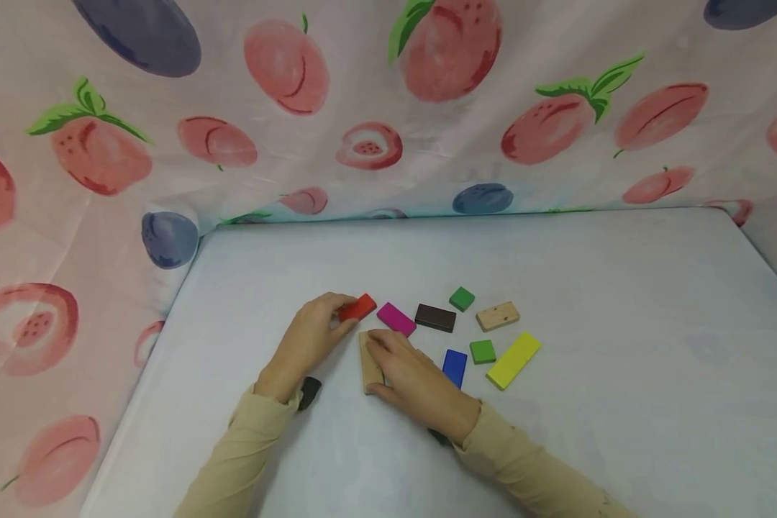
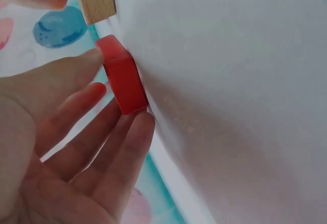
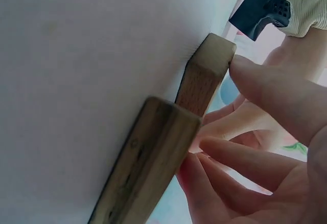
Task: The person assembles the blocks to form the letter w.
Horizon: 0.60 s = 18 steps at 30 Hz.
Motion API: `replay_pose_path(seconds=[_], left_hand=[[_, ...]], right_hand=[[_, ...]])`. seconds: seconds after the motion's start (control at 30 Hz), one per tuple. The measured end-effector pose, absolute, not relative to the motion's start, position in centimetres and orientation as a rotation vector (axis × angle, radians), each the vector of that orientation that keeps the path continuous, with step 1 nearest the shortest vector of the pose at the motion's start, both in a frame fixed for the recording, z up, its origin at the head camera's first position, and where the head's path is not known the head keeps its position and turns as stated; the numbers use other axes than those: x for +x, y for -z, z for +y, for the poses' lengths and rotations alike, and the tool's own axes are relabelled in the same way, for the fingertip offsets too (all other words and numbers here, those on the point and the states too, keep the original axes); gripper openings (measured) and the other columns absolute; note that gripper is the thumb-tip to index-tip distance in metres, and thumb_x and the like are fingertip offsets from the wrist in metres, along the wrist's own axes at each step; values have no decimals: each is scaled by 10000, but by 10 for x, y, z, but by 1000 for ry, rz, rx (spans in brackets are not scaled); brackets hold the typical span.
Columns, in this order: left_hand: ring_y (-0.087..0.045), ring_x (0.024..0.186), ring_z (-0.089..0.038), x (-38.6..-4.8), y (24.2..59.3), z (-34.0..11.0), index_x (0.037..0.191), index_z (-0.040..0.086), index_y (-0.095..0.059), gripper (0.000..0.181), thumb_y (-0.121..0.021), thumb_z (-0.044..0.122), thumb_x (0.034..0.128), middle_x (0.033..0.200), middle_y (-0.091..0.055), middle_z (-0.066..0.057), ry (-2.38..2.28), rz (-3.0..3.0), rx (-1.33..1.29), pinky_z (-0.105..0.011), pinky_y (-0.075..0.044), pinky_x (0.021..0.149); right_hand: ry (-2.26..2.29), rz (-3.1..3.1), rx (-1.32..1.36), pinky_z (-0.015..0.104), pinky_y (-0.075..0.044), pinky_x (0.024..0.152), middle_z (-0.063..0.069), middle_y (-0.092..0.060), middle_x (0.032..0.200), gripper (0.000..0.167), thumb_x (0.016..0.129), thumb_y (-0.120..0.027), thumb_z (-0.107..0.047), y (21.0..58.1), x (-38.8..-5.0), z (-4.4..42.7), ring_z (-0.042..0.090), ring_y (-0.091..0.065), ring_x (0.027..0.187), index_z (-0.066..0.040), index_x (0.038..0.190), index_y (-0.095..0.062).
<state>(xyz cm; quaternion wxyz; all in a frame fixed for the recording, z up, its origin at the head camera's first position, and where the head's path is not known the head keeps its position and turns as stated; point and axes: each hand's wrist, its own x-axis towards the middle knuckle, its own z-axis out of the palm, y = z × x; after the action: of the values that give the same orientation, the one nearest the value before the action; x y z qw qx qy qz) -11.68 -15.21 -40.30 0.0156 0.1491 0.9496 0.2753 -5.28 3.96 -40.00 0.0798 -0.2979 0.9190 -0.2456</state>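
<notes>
My left hand (image 1: pixel 307 338) pinches a red block (image 1: pixel 360 308) lying on the white table; in the left wrist view the thumb is on one end of the red block (image 2: pixel 124 75) and the fingertips are at the other. A long plain wooden block (image 1: pixel 370 367) is under my right hand (image 1: pixel 421 378), held between the thumb at its near end and the fingers at its far end. The right wrist view shows the thumb against this wooden block (image 3: pixel 204 73). Another wood-grained block (image 3: pixel 145 162) sits closer to that camera, partly cut off.
A magenta block (image 1: pixel 396 319), a dark brown block (image 1: pixel 435 318), two green blocks (image 1: pixel 462 298), a speckled wooden block (image 1: pixel 498 316), a yellow block (image 1: pixel 514 360) and a blue block (image 1: pixel 454 367) lie around the right hand. Fruit-patterned cloth (image 1: pixel 453 144) hangs behind the white table (image 1: pixel 621 324).
</notes>
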Motion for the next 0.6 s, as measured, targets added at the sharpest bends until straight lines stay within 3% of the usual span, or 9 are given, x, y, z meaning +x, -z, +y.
replay_pose_path(seconds=[0.6], left_hand=[[-628, 1008, -232, -122, 406, -153, 1232, 49, -682, 348, -740, 138, 901, 1137, -683, -98, -883, 2894, 438, -409, -530, 934]], right_hand=[[741, 2766, -1050, 353, -492, 1037, 144, -509, 1399, 521, 867, -783, -222, 404, -56, 44, 257, -477, 1268, 53, 1275, -610]])
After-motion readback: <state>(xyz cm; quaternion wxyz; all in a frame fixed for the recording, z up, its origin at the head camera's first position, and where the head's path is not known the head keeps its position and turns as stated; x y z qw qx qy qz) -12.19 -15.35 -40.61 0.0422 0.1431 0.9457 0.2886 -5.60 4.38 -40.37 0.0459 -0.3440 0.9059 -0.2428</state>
